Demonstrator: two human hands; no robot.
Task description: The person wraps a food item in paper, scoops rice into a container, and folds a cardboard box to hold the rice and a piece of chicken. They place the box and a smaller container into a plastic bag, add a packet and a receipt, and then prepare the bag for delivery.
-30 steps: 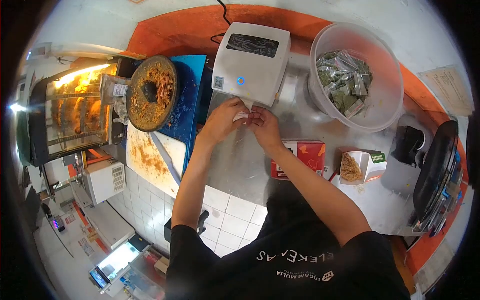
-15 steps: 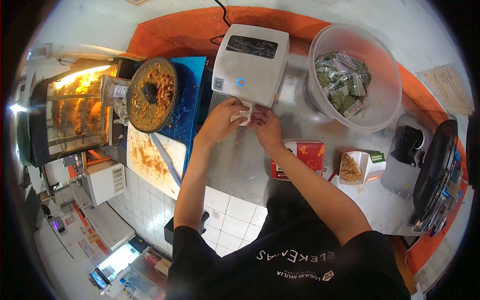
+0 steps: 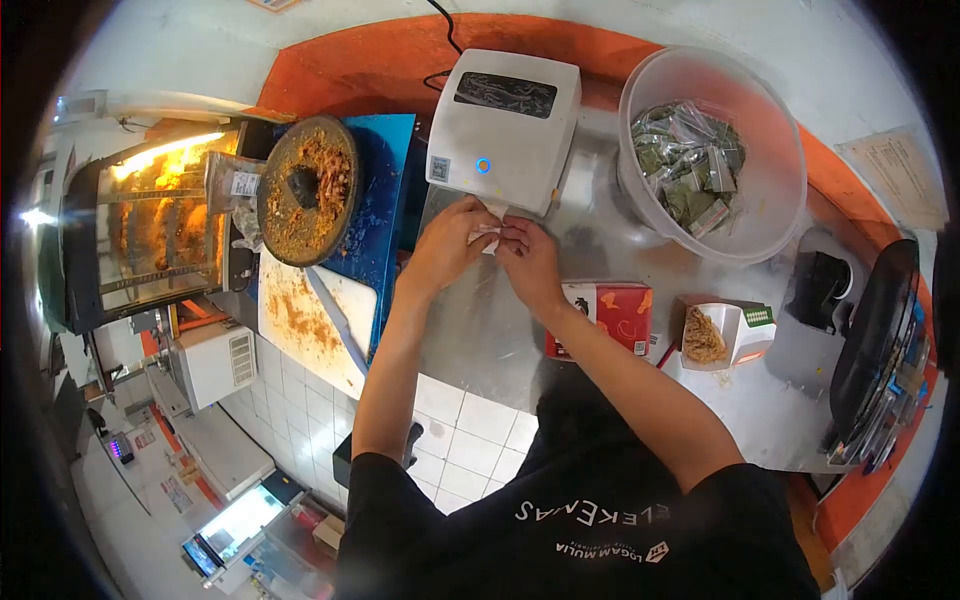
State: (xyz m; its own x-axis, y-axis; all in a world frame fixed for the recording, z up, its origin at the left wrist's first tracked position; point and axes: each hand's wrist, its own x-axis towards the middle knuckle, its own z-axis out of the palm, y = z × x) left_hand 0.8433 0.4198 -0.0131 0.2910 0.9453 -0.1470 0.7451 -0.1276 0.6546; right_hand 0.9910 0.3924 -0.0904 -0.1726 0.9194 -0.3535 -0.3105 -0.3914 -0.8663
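A white label printer with a lit blue ring stands at the back of the metal counter. At its front edge a small white paper label is pinched between both hands. My left hand holds the label's left side, fingers closed. From the right, my right hand grips it with thumb and fingertips together. Fingers cover most of the label. A red box sits just below my right hand, beside the forearm.
A clear tub of small green-filled packets stands right of the printer. An open carton holds shredded brown food. On the left are a stone mortar, a blue board, and a knife on a stained white cutting board.
My fingers have drawn closer together over the label, so less of it shows. The whole view has shifted slightly.
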